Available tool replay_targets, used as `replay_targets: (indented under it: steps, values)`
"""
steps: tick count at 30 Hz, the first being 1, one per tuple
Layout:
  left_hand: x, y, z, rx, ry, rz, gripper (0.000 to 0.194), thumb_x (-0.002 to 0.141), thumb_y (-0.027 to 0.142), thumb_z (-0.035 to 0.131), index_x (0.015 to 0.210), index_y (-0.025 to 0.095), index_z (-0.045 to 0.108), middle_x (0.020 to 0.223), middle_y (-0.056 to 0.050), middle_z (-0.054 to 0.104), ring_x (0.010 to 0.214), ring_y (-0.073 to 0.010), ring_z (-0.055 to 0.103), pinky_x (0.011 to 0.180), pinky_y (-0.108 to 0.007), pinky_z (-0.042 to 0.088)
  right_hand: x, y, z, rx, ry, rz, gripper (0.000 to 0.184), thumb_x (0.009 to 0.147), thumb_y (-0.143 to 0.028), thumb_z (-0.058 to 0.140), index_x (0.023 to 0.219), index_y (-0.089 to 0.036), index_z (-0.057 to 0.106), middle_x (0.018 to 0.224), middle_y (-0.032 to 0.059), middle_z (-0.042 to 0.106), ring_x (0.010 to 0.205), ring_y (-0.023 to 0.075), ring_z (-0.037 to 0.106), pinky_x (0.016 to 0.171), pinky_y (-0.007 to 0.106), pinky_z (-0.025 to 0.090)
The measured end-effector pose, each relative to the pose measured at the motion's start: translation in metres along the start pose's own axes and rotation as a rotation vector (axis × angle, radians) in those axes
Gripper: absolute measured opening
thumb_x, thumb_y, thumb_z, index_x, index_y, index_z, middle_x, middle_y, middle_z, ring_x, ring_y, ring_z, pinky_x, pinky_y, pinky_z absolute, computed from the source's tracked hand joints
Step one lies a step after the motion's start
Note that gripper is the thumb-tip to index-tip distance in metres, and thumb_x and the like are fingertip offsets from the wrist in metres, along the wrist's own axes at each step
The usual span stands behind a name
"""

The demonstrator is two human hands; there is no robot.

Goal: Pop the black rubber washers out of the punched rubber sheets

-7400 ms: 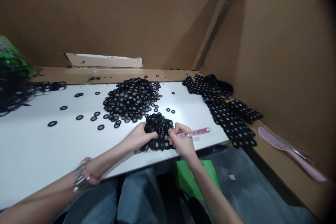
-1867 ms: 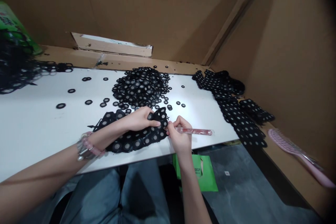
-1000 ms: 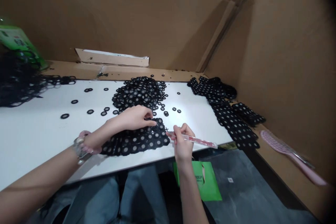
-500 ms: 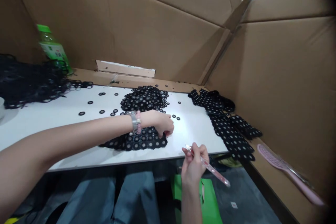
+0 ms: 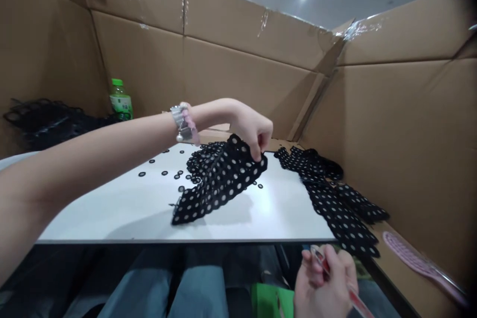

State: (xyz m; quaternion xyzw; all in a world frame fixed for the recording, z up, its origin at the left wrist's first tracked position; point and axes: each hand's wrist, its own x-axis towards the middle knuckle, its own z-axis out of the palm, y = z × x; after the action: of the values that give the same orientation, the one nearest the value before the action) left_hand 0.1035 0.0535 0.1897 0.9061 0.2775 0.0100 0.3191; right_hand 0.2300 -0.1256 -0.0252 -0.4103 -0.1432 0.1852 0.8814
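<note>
My left hand (image 5: 252,126) pinches the top corner of a black sheet with rows of pale round dots (image 5: 219,179) and holds it raised. The sheet hangs slanting, its lower left end near or on the white board (image 5: 149,213). Behind it is a pile of small black rings (image 5: 204,156), partly covered by the sheet. Below the board's front edge, at the lower right, my right hand (image 5: 326,278) is closed round a slim tool with a clear reddish handle (image 5: 359,303). Its tip is too small to make out.
More dotted black strips (image 5: 335,208) lie over the board's right side. A pink hairbrush (image 5: 410,258) rests at far right. At the back left are a tangled black heap (image 5: 48,124) and a green-capped bottle (image 5: 121,102). Cardboard walls (image 5: 238,74) enclose the board.
My left hand has lifted the dotted sheet off the board, up and to the right. My right hand has moved right and down with the tool. The view has tilted up.
</note>
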Motion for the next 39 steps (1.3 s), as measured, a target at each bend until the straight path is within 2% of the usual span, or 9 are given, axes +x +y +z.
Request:
replay_targets:
  steps: [3, 7, 9, 11, 16, 19, 22, 26, 39]
  values:
    - [-0.008, 0.010, -0.016, -0.160, 0.231, 0.018, 0.011, 0.059, 0.007, 0.064, 0.050, 0.011, 0.061, 0.045, 0.005, 0.045, 0.053, -0.0105, 0.048, 0.055, -0.024, 0.034, 0.000, -0.007, 0.004, 0.006, -0.021, -0.055, 0.038, 0.071, -0.014, 0.060, 0.047, -0.016, 0.030, 0.033, -0.0103, 0.033, 0.032, 0.0021, 0.032, 0.051, 0.012, 0.049]
    - [-0.011, -0.011, -0.013, -0.311, 0.267, 0.099, 0.013, 0.064, 0.020, 0.066, 0.058, 0.011, 0.059, 0.051, 0.004, 0.044, 0.055, -0.0098, 0.048, 0.055, -0.025, 0.036, -0.001, -0.014, 0.014, 0.040, 0.032, -0.070, 0.037, 0.069, -0.011, 0.057, 0.044, -0.016, 0.031, 0.032, -0.0095, 0.034, 0.031, 0.0025, 0.030, 0.050, 0.012, 0.049]
    - [-0.014, -0.039, 0.009, -0.458, 0.235, 0.082, 0.019, 0.064, 0.027, 0.067, 0.059, 0.012, 0.056, 0.052, 0.003, 0.044, 0.051, -0.0086, 0.046, 0.054, -0.025, 0.037, -0.002, -0.016, 0.022, 0.044, 0.023, -0.073, 0.035, 0.069, -0.010, 0.057, 0.045, -0.017, 0.032, 0.032, -0.0094, 0.034, 0.032, 0.0030, 0.031, 0.050, 0.013, 0.050]
    - [-0.021, -0.078, 0.044, -0.629, 0.212, 0.011, 0.026, 0.062, 0.032, 0.069, 0.056, 0.014, 0.053, 0.049, 0.004, 0.043, 0.046, -0.0067, 0.042, 0.051, -0.024, 0.038, -0.002, -0.017, 0.031, 0.031, -0.017, -0.096, 0.033, 0.068, -0.011, 0.058, 0.047, -0.017, 0.034, 0.034, -0.0093, 0.037, 0.034, 0.0037, 0.033, 0.048, 0.015, 0.049]
    - [-0.057, -0.179, 0.142, -0.764, 0.203, -0.351, 0.037, 0.053, 0.043, 0.072, 0.052, 0.014, 0.049, 0.046, 0.004, 0.049, 0.045, -0.0082, 0.048, 0.051, -0.022, 0.042, -0.008, 0.002, 0.068, -0.096, -0.196, -0.255, 0.030, 0.068, -0.013, 0.064, 0.052, -0.018, 0.039, 0.041, -0.0090, 0.042, 0.036, 0.0055, 0.039, 0.038, 0.016, 0.039]
    - [-0.074, -0.211, 0.167, -0.715, 0.194, -0.331, 0.036, 0.059, 0.046, 0.068, 0.054, 0.014, 0.052, 0.046, 0.003, 0.049, 0.045, -0.0094, 0.050, 0.048, -0.021, 0.041, -0.020, 0.040, 0.096, -0.213, -0.491, 0.008, 0.032, 0.070, -0.025, 0.066, 0.054, -0.019, 0.038, 0.041, -0.0092, 0.041, 0.033, 0.0045, 0.036, 0.031, 0.014, 0.025]
    - [-0.078, -0.222, 0.169, -0.647, 0.190, -0.257, 0.034, 0.065, 0.045, 0.063, 0.054, 0.015, 0.051, 0.047, 0.003, 0.048, 0.044, -0.0094, 0.048, 0.045, -0.020, 0.039, -0.035, 0.090, 0.116, -0.292, -0.737, 0.310, 0.033, 0.071, -0.034, 0.063, 0.057, -0.020, 0.037, 0.036, -0.0096, 0.041, 0.031, 0.0045, 0.032, 0.031, 0.014, 0.019]
    - [-0.077, -0.224, 0.165, -0.688, 0.147, -0.218, 0.035, 0.069, 0.044, 0.060, 0.054, 0.016, 0.047, 0.047, 0.004, 0.045, 0.044, -0.0090, 0.045, 0.043, -0.020, 0.038, -0.044, 0.136, 0.116, -0.454, -0.835, 0.404, 0.033, 0.067, -0.034, 0.064, 0.056, -0.020, 0.035, 0.035, -0.0085, 0.046, 0.028, 0.0044, 0.031, 0.030, 0.014, 0.017]
    - [-0.081, -0.228, 0.166, -0.765, 0.150, -0.226, 0.025, 0.075, 0.035, 0.058, 0.060, 0.014, 0.052, 0.052, 0.002, 0.050, 0.049, -0.0094, 0.050, 0.047, -0.020, 0.040, -0.047, 0.137, 0.113, -0.698, -0.923, 0.315, 0.026, 0.068, -0.021, 0.056, 0.055, -0.022, 0.033, 0.039, -0.0086, 0.043, 0.032, 0.0083, 0.041, 0.032, 0.017, 0.027]
